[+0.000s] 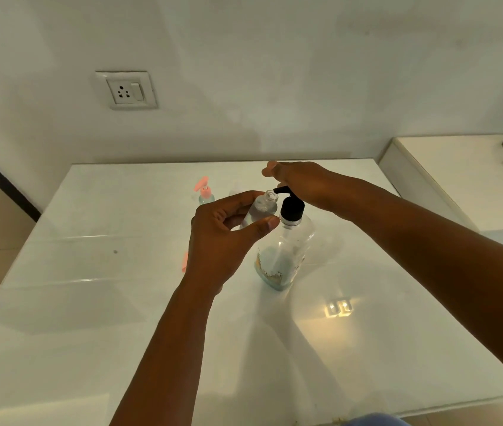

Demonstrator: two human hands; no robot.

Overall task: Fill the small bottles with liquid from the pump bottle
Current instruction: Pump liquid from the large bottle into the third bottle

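- On the white table (96,302), a small bottle with a pink cap (205,192) stands at about 10 o'clock from the pump bottle, well apart from it; it looks already dealt with, so leave it where it is.
- The left hand (218,238) pinches an open small bottle (261,209) between thumb and fingers, tilted, its mouth up at 1 o'clock, just beside the spout.
- Keep that mouth directly under the black nozzle (281,189) before any stroke; tipping it more upright should cut spills.
- A firm, low grip on the small bottle would steady it against the squirt.
- The pump bottle (285,253) stands upright mid-table and looks nearly empty.
- The right hand (296,179) rests on the pump head from 2 o'clock, fingers fairly straight, pressing rather than grasping.
- Press slowly and straight down, so the tall bottle does not tip.
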